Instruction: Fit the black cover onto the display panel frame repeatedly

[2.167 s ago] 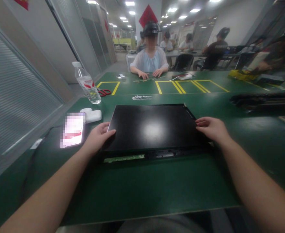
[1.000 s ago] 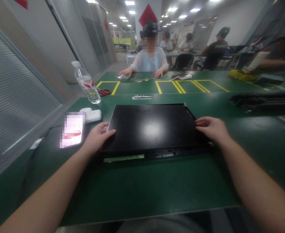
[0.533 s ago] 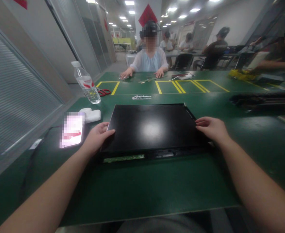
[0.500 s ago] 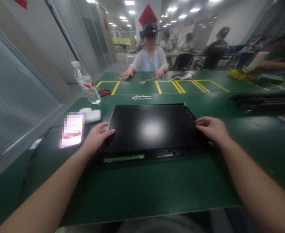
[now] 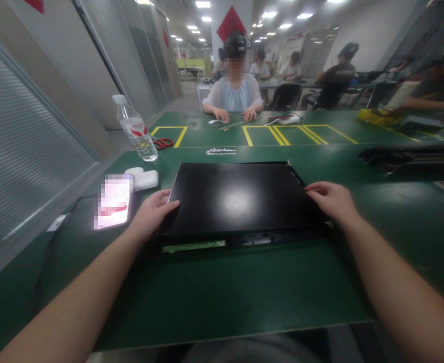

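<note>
Left hand (image 5: 151,214) gripping black panel (image 5: 237,199) edge, right hand (image 5: 331,201) flat on opposite edge

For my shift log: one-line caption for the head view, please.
Left hand and right hand rest on opposite side edges of a black panel flat on the green table.
</note>
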A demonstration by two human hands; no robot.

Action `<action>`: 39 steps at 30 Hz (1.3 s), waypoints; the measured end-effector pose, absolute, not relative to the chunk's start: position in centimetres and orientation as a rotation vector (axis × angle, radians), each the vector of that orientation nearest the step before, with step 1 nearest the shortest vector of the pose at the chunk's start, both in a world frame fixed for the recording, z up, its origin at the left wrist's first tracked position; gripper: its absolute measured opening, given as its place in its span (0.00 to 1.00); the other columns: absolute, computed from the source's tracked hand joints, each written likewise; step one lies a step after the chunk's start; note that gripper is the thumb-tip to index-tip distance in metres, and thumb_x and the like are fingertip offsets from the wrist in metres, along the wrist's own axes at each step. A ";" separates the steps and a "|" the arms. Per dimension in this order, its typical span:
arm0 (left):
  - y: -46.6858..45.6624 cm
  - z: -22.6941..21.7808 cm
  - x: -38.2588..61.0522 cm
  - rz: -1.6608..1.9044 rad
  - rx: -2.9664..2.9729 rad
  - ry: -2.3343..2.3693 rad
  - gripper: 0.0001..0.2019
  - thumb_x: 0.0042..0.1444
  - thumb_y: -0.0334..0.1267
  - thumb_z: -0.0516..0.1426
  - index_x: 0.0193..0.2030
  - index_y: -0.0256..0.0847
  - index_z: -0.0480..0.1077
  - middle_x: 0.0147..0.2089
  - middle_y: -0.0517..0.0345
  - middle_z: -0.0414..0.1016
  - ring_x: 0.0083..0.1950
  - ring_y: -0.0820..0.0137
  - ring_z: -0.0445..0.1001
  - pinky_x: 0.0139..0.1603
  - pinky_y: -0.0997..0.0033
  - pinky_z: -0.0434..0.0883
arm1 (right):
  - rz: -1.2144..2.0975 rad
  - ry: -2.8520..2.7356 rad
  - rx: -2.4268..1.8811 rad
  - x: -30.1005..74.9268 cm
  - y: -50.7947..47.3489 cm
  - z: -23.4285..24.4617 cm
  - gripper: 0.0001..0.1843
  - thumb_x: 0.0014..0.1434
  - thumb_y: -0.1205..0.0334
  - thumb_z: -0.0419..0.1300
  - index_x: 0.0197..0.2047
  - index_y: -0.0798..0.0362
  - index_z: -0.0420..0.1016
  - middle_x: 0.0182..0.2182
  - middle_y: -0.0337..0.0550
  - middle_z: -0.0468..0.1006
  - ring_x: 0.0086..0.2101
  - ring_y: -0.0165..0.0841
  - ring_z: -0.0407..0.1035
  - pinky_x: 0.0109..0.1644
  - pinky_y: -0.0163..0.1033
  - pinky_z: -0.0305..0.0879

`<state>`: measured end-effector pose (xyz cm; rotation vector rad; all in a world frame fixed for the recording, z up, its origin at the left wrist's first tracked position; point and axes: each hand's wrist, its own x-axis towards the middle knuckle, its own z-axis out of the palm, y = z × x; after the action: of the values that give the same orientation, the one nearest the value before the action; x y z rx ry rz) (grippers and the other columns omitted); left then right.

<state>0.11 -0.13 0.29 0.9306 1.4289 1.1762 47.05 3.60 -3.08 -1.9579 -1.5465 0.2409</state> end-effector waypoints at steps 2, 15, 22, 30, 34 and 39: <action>-0.2 0.4 0.2 1.177 0.929 1.429 0.19 0.49 0.25 0.66 0.49 0.38 0.74 0.34 0.54 0.88 0.34 0.62 0.87 0.35 0.69 0.80 | 0.229 -1.549 -1.951 47.1 3.7 -3.2 0.11 0.54 0.54 0.64 0.37 0.47 0.87 0.30 0.44 0.85 0.34 0.43 0.80 0.42 0.45 0.74; 0.1 -0.3 -0.4 1.195 0.941 1.412 0.22 0.45 0.27 0.68 0.48 0.37 0.73 0.33 0.54 0.87 0.31 0.62 0.86 0.34 0.68 0.80 | 0.187 -1.570 -1.954 46.8 3.3 -2.9 0.12 0.54 0.56 0.64 0.37 0.47 0.88 0.31 0.44 0.86 0.34 0.43 0.79 0.41 0.45 0.72; 0.1 -0.4 -0.4 1.189 0.943 1.403 0.22 0.45 0.27 0.69 0.49 0.36 0.73 0.35 0.52 0.87 0.34 0.59 0.87 0.36 0.66 0.80 | 0.230 -1.537 -1.864 46.4 3.2 -2.4 0.09 0.54 0.57 0.66 0.36 0.47 0.87 0.33 0.44 0.87 0.38 0.43 0.81 0.48 0.45 0.75; 0.2 -0.1 0.0 1.223 0.904 1.424 0.17 0.48 0.25 0.67 0.46 0.36 0.73 0.30 0.55 0.86 0.28 0.64 0.85 0.32 0.71 0.79 | 0.252 -1.546 -1.956 46.6 3.3 -2.3 0.10 0.56 0.57 0.65 0.38 0.47 0.88 0.35 0.45 0.87 0.39 0.44 0.81 0.49 0.46 0.75; 0.0 0.3 0.5 1.210 0.875 1.473 0.13 0.53 0.24 0.65 0.45 0.37 0.72 0.28 0.55 0.85 0.26 0.66 0.83 0.29 0.73 0.78 | 0.252 -1.582 -1.980 46.6 3.4 -2.4 0.11 0.56 0.57 0.64 0.38 0.47 0.89 0.36 0.44 0.88 0.39 0.44 0.81 0.48 0.46 0.75; 0.0 0.3 0.5 1.203 0.882 1.480 0.14 0.54 0.23 0.64 0.45 0.38 0.72 0.28 0.56 0.85 0.27 0.65 0.84 0.29 0.72 0.79 | 0.267 -1.609 -2.001 46.4 3.3 -2.2 0.13 0.56 0.58 0.63 0.39 0.46 0.89 0.36 0.44 0.88 0.39 0.43 0.81 0.48 0.46 0.76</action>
<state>0.53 0.01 0.26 0.8821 1.4796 1.2025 46.39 3.27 -2.23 -2.0005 -1.6089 0.2673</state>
